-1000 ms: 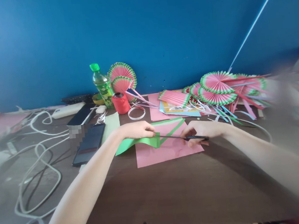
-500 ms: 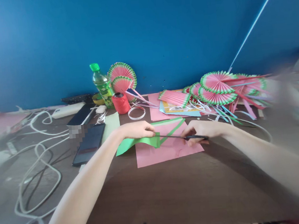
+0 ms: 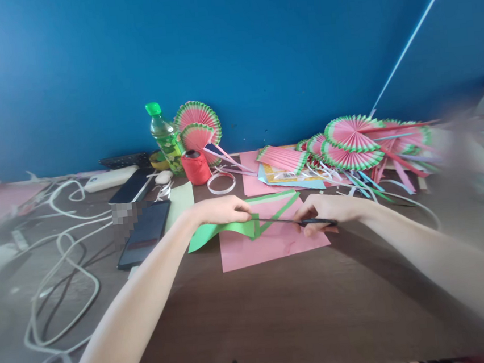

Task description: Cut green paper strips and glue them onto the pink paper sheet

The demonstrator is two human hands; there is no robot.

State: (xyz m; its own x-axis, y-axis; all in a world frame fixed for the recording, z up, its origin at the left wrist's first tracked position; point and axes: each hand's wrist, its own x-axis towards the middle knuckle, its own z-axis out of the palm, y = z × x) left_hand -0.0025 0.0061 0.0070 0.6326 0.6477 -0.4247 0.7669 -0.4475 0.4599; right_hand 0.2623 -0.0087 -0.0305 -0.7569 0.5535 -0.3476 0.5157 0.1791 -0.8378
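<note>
My left hand (image 3: pixel 225 210) is closed on a bright green sheet of paper (image 3: pixel 217 233), whose left corner droops toward the table. In my right hand (image 3: pixel 319 211) is a pair of scissors with dark handles (image 3: pixel 314 221). The blades point left and meet the green paper near my left fingertips. A narrow green strip (image 3: pixel 285 208) slants up to the right from the blades. Beneath both hands lies a pink sheet of paper (image 3: pixel 270 250), flat on the brown table (image 3: pixel 255 323). My fingers hide part of the green sheet's top edge.
Behind stand a green-capped bottle (image 3: pixel 165 140), a red spool (image 3: pixel 195 167) and a tape roll (image 3: pixel 221 183). Pleated pink-and-green paper fans (image 3: pixel 352 142) pile up at the back right. Phones (image 3: pixel 146 233) and looped white cables (image 3: pixel 68 266) lie on the left. A blue wall (image 3: pixel 230 57) closes the back.
Almost nothing has moved. The green paper's edge near the scissor blades has shifted very slightly; both hands keep their place and hold.
</note>
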